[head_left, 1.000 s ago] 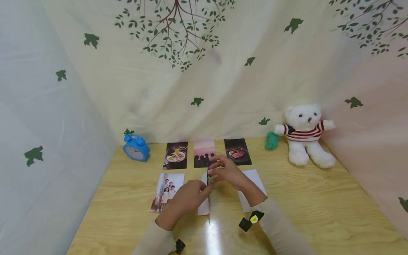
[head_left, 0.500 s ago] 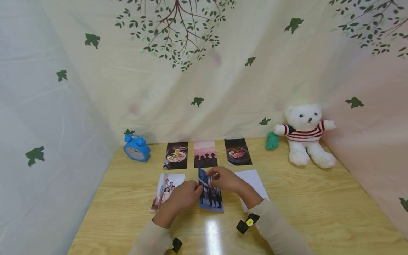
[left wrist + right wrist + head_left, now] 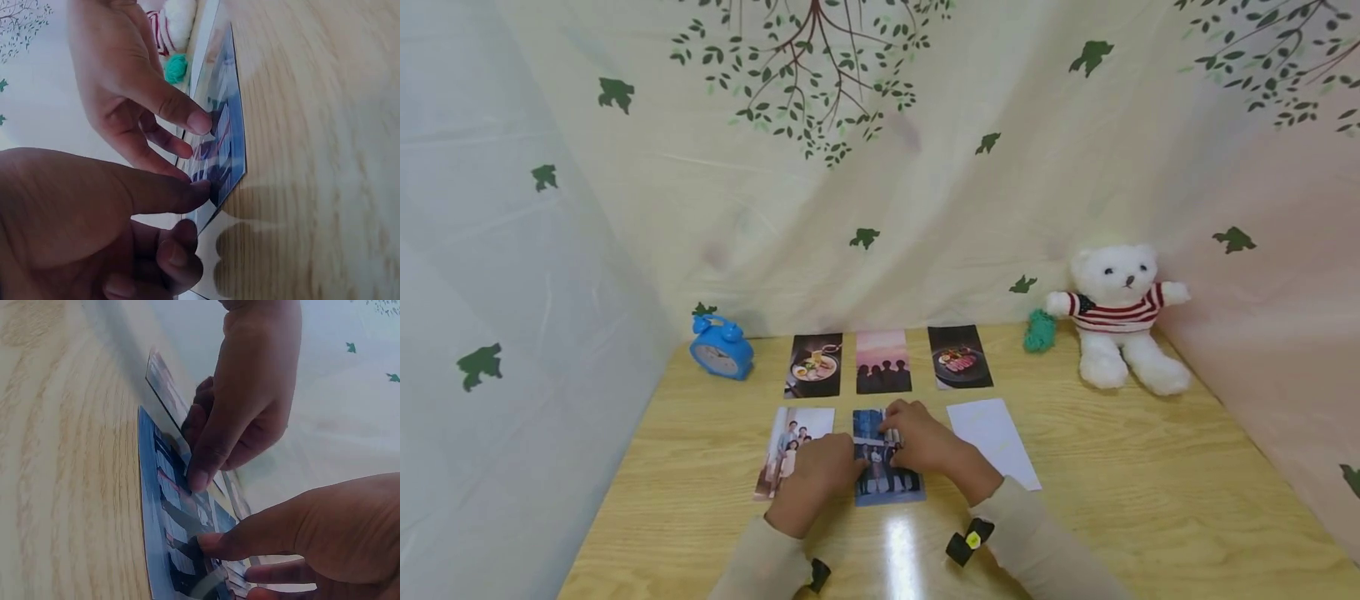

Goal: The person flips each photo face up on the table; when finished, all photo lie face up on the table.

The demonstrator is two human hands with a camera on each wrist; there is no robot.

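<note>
A blue-toned photo of a standing group lies face up in the middle of the front row on the table. My left hand is at its left edge, the thumb on the printed face and the fingers curled beside the edge. From the right, my right hand rests its thumb and fingertips on the same photo, in a loose spread. Left of it lies a family photo, partly behind my left hand. A blank white card lies to the right of my right hand.
Behind are a noodle-bowl photo, a pink silhouette photo and a steak photo. A blue alarm clock stands back left. A green yarn bundle and a white teddy bear sit back right, before a printed curtain.
The middle photo has gone from standing on edge to lying flat, its printed side now up. My right hand has come down onto it; my left hand has shifted slightly left.
</note>
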